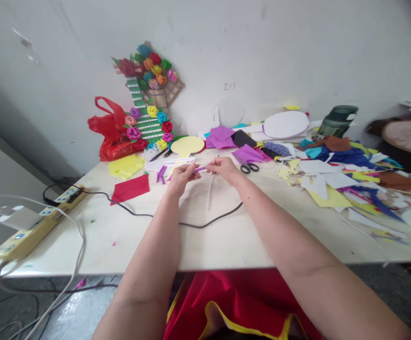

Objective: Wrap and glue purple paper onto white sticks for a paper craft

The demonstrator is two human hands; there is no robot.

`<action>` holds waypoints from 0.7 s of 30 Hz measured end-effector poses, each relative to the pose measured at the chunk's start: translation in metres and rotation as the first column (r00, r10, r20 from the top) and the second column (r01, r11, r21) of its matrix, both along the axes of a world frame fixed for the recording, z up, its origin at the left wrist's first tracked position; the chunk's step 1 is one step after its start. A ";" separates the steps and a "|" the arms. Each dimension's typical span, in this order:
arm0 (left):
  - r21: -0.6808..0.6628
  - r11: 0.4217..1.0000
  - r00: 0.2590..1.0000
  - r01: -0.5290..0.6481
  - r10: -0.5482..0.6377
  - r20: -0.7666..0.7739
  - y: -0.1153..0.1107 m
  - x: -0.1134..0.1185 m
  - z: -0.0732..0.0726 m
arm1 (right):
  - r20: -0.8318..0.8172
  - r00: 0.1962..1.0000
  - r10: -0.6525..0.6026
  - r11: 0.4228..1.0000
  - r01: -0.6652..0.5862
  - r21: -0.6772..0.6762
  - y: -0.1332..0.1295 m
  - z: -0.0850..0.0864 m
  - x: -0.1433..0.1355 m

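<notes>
Between my two hands a small purple paper roll [200,169] is held level above the white table. My left hand [183,177] has its fingers closed on the roll's left end. The fingertips of my right hand [222,169] pinch its other end. Several similar purple rolls [161,174] lie on the table left of my left hand. A thin white strip [210,193] hangs or lies just below my right hand; I cannot tell which. Black-handled scissors [249,167] rest to the right of my right hand.
A black cable [205,226] crosses the table in front of my hands. A yellow power strip [46,219] lies along the left edge. Paper scraps [327,182] cover the right side. Paper flowers [152,71], a red bag [111,130] and a dark green bottle [338,122] stand at the back.
</notes>
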State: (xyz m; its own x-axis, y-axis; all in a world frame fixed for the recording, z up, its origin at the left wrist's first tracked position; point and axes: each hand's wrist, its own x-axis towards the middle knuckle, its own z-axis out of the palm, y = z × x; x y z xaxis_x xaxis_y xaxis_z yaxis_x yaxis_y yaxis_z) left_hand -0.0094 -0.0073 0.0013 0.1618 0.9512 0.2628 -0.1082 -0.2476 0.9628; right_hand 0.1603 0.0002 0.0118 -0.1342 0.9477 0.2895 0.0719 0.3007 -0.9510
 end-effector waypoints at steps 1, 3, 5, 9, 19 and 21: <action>0.002 1.000 1.000 0.001 -0.001 -0.008 0.000 0.000 0.000 | -0.004 1.000 0.003 1.000 -0.003 0.003 0.000 0.000 0.000; 0.012 1.000 1.000 0.005 -0.005 -0.027 -0.001 0.001 0.001 | -0.009 1.000 0.011 1.000 -0.011 0.003 0.001 -0.001 0.000; 0.024 1.000 0.999 -0.009 0.010 -0.041 0.000 0.001 0.000 | -0.009 1.000 0.014 1.000 -0.014 -0.004 0.000 -0.001 0.000; 0.054 0.997 0.995 -0.061 0.065 -0.075 0.003 0.000 -0.003 | 0.013 1.000 0.001 1.000 -0.001 -0.013 -0.001 -0.002 -0.002; 0.033 0.999 0.998 -0.022 0.024 -0.056 0.001 0.000 -0.001 | -0.048 0.999 0.021 0.998 -0.024 -0.062 0.000 -0.004 -0.001; 0.036 0.999 0.998 -0.040 0.042 -0.040 0.003 -0.001 -0.002 | -0.066 0.996 0.053 0.994 -0.059 -0.090 0.001 -0.005 0.000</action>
